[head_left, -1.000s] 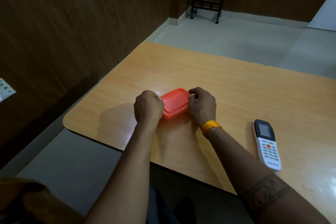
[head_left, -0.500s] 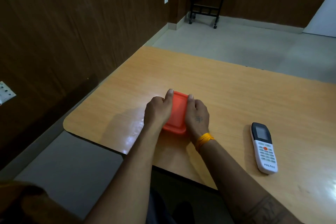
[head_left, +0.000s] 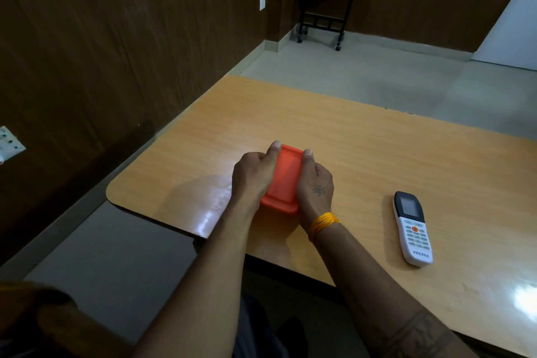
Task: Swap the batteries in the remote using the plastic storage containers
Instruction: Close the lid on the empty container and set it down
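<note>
A small orange plastic container (head_left: 283, 180) with its lid on rests on the wooden table (head_left: 363, 148), its long side pointing away from me. My left hand (head_left: 252, 174) grips its left side and my right hand (head_left: 315, 183) grips its right side, thumbs along the lid's edges. The container's contents are hidden. A white remote (head_left: 412, 228) with a dark screen lies face up on the table, well to the right of my right hand and untouched.
The table's rounded left corner (head_left: 112, 195) and near edge lie close to my arms. A dark wood-panelled wall runs along the left with a switch plate (head_left: 8, 144). A small black stand (head_left: 325, 6) sits in the far corner.
The container has been turned from slanted to lengthwise away from me. Both hands shifted from its ends to its long sides. The view tilted up slightly.
</note>
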Motion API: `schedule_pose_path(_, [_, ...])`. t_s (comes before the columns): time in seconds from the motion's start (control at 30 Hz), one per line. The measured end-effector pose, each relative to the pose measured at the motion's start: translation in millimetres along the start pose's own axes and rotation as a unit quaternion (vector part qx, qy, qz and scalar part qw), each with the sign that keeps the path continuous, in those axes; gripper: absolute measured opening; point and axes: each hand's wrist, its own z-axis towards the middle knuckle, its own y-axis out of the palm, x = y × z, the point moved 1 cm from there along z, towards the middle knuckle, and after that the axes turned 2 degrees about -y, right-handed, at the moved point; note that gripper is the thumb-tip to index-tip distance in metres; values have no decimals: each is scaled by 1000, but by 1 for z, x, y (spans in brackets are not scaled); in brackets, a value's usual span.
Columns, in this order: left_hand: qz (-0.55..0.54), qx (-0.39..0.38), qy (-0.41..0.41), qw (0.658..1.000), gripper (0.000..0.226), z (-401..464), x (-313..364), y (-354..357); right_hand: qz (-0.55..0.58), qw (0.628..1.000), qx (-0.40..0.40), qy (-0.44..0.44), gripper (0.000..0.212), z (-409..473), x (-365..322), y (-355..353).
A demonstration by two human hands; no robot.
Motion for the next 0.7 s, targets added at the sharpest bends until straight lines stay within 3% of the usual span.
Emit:
schedule_pose_path(0.13, [-6, 6, -4, 1000, 30, 0, -10, -27, -2, 999, 44, 23, 53, -4, -6, 7])
schedule_pose_path(0.27, [-74, 5, -7, 997, 13, -1, -29, -64, -21, 999, 12, 25, 51, -18, -6, 27])
schedule_pose_path(0.4, [-33, 65, 11, 997, 11, 7, -51, -112, -13, 998, -55, -9, 35, -45, -8, 62])
schedule_pose_path(0.53, [-30, 74, -7, 997, 5, 21, -65, -164, 22, 990, -137, 26, 22, -70, -17, 104])
schedule_pose_path(0.7, [-18, 83, -32, 996, 17, 41, -81, -220, 85, 974, -201, 62, 23, -94, -36, 154])
